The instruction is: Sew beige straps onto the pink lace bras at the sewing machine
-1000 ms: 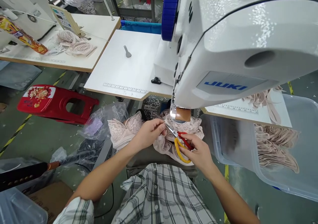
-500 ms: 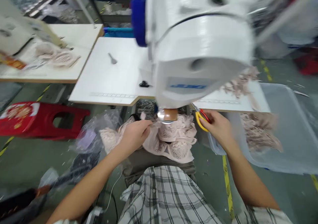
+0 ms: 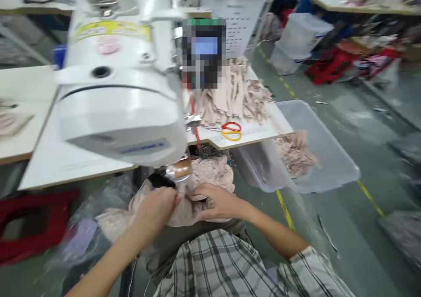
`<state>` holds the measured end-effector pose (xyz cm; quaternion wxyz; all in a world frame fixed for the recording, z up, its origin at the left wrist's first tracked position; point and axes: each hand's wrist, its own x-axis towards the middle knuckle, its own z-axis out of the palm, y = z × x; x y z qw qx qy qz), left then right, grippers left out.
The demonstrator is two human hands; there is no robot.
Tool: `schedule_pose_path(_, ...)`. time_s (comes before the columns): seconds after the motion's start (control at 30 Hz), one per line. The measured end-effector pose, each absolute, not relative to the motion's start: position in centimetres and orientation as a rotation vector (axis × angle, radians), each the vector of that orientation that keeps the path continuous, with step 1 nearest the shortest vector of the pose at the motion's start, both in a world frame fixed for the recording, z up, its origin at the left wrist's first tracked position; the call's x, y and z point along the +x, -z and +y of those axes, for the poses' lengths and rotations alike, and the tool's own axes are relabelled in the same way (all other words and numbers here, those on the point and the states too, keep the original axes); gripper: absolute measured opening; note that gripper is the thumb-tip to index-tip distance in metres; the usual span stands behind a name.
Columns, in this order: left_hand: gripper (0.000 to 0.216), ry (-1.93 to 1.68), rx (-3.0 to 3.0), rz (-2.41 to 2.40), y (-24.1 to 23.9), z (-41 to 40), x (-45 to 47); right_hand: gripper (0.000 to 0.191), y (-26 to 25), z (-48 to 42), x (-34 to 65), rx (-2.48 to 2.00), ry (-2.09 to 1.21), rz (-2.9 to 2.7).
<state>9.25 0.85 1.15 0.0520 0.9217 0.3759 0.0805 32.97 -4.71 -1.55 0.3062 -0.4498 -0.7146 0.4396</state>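
Both of my hands are on a pale pink lace garment (image 3: 210, 174) in my lap, just under the head of a white sewing machine (image 3: 121, 108). My left hand (image 3: 154, 211) is closed on the fabric at its left side. My right hand (image 3: 219, 202) grips the fabric beside it, fingers curled over the cloth. The scissors with red and yellow handles (image 3: 230, 130) lie on the white table (image 3: 259, 130) to the right of the machine, out of either hand. The picture is smeared by motion.
A heap of pink lace pieces (image 3: 233, 95) lies on the table behind the scissors. A clear plastic bin (image 3: 329, 156) with more pieces stands at the right. A red stool (image 3: 29, 227) and a plastic bag (image 3: 82, 231) are on the floor at left.
My right hand has put the scissors down on the table and come back to the fabric. The view has swung to the right. My left hand stays on the garment.
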Motion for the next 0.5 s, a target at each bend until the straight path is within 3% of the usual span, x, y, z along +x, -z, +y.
schedule_pose_path(0.07, 0.043, -0.313, 2.771, 1.095, -1.5, -0.3, 10.8, 0.061, 2.0, -5.5, 31.4, -1.081, -1.306, -1.696)
schedule_pose_path(0.13, 0.041, -0.583, 2.672, 1.094, -1.8, -1.1, 12.3, 0.068, 2.1, -5.4, 30.1, -1.056, -1.386, -1.471)
schedule_pose_path(0.23, 0.039, -0.827, 2.254, 1.245, -2.3, -2.0, 14.3, 0.055, 1.0, -4.6, 28.9, -1.204, -1.336, -1.223)
schedule_pose_path(0.33, 0.042, -0.837, 1.856, 1.370, -2.7, -2.2, 15.1, 0.034, -0.7, -3.3, 28.9, -1.372, -1.233, -1.099)
schedule_pose_path(0.5, 0.044, -0.809, 2.067, 1.498, -2.2, -1.2, 13.4, 0.023, -2.1, 0.5, 30.3, -1.497, -1.068, -1.200)
